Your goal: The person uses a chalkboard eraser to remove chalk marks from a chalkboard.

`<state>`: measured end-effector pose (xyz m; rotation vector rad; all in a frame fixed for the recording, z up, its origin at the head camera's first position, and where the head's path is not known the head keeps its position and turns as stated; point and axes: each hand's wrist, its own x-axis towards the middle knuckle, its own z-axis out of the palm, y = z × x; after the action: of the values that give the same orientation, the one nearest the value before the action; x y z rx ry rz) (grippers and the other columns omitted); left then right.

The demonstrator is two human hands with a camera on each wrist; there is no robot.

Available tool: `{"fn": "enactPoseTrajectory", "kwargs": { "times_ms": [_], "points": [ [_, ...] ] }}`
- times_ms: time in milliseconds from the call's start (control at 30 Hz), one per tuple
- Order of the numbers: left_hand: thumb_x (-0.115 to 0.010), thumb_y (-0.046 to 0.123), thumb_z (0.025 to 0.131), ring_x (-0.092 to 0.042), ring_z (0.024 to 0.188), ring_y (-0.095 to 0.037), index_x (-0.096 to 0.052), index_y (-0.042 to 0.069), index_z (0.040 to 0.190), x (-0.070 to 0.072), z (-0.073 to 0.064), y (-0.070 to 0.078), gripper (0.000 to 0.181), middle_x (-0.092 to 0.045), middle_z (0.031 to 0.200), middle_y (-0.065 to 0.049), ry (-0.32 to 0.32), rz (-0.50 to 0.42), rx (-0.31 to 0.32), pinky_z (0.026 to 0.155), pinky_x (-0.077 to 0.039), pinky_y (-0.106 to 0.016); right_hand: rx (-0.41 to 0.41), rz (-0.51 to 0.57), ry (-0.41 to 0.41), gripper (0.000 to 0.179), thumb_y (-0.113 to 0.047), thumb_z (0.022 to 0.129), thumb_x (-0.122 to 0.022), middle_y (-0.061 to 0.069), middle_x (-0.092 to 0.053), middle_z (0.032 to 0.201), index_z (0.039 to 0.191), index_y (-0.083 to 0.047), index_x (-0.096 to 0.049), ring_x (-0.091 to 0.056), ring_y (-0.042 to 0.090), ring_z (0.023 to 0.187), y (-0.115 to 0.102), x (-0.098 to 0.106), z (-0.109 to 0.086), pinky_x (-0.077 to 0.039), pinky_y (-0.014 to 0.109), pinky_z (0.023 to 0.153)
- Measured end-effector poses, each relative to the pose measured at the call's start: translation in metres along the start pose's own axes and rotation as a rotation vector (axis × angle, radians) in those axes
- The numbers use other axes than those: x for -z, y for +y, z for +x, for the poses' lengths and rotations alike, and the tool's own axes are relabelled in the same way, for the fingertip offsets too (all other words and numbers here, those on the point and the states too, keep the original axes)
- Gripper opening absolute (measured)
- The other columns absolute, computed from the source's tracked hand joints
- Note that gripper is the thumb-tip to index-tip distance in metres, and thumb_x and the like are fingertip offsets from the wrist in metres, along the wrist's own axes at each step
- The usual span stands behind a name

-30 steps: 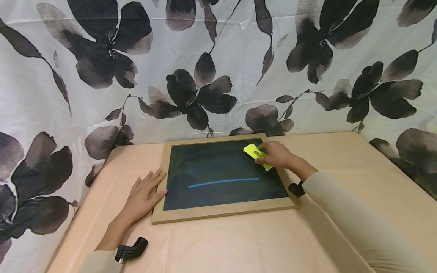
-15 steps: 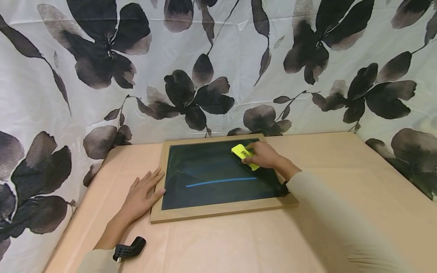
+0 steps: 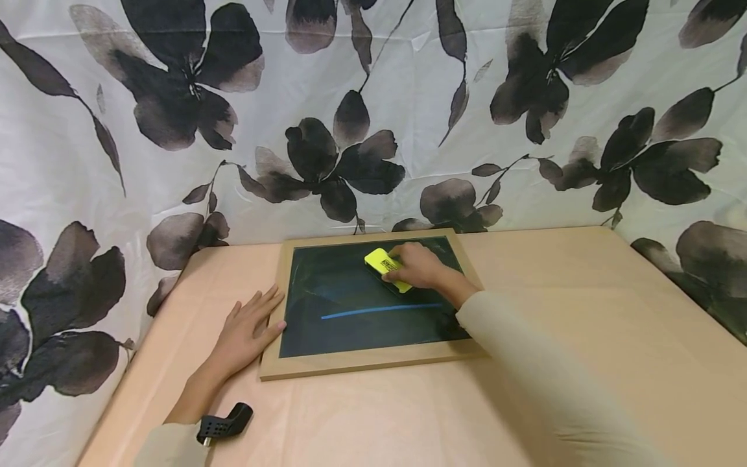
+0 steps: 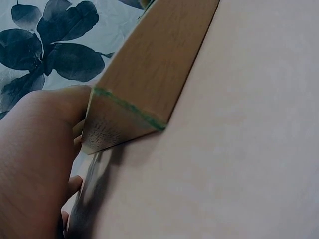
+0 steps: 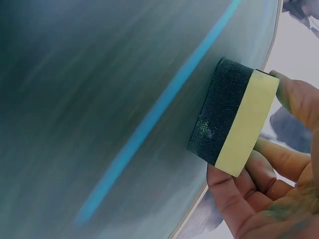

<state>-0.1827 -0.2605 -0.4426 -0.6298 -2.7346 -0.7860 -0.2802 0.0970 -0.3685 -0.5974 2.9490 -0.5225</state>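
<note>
A wood-framed chalkboard (image 3: pixel 327 337) lies on the table, crossed by one blue chalk line (image 3: pixel 373 311) in its lower half; the line also runs diagonally through the right wrist view. My right hand (image 3: pixel 421 266) grips a yellow chalkboard eraser (image 3: pixel 385 266) over the upper middle of the board. In the right wrist view the eraser (image 5: pixel 234 117) has its dark felt side toward the board, thumb and fingers on its yellow back. With extended fingers my left hand (image 3: pixel 248 337) rests on the table against the frame's left side. The left wrist view shows the frame's corner (image 4: pixel 124 114) beside this hand.
A pale tan cover spreads over the table (image 3: pixel 362 421) around the board. Behind stands a white curtain (image 3: pixel 420 130) with dark flower prints. A black device (image 3: pixel 224 425) is strapped to the left wrist.
My right hand has slid the eraser leftward across the upper part of the board, from near its right side to the middle. The left hand stays at the frame. The blue line looks unchanged.
</note>
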Motion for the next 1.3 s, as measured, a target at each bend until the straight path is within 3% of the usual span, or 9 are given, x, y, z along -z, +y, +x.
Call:
{"fn": "enactPoseTrajectory", "kwargs": {
  "times_ms": [333,700,1100,1300],
  "points": [
    [-0.060,0.040,0.093,-0.025,0.138,-0.041,-0.043,0.010,0.145,0.000,0.001,-0.002,0.062,-0.031,0.153,-0.011,-0.011,0.003,0.007,0.107,-0.007,-0.065,0.072,0.011,-0.012,0.058,-0.037,0.084,-0.073,0.009,-0.064,0.113,0.129,-0.004,-0.060,-0.055,0.021,0.086,-0.043,-0.016,0.020,-0.048,0.035,0.075],
    [-0.059,0.039,0.093,-0.024,0.139,-0.041,-0.043,0.010,0.145,0.000,0.002,0.000,0.061,-0.031,0.153,-0.011,-0.024,0.004,0.021,0.108,-0.006,-0.064,0.114,0.014,-0.053,0.057,-0.037,0.085,-0.073,0.007,-0.061,0.118,0.131,-0.007,-0.059,-0.052,0.020,0.090,-0.074,-0.025,0.031,-0.045,0.034,0.076],
    [-0.058,0.039,0.094,-0.023,0.139,-0.041,-0.043,0.010,0.145,0.000,0.004,0.002,0.061,-0.031,0.153,-0.010,-0.026,-0.006,0.022,0.108,-0.005,-0.064,0.195,0.120,-0.131,0.055,-0.030,0.085,-0.073,0.008,-0.059,0.120,0.133,-0.007,-0.057,-0.051,0.019,0.094,-0.085,-0.027,0.037,-0.043,0.032,0.083],
    [-0.059,0.038,0.094,-0.024,0.138,-0.042,-0.043,0.009,0.145,0.001,0.003,0.001,0.061,-0.031,0.153,-0.011,-0.020,-0.001,0.019,0.108,-0.006,-0.065,0.249,0.148,-0.187,0.054,-0.027,0.088,-0.071,0.007,-0.050,0.104,0.136,-0.009,-0.054,-0.045,0.018,0.087,-0.088,-0.028,0.033,-0.039,0.029,0.077]
  ]
}}
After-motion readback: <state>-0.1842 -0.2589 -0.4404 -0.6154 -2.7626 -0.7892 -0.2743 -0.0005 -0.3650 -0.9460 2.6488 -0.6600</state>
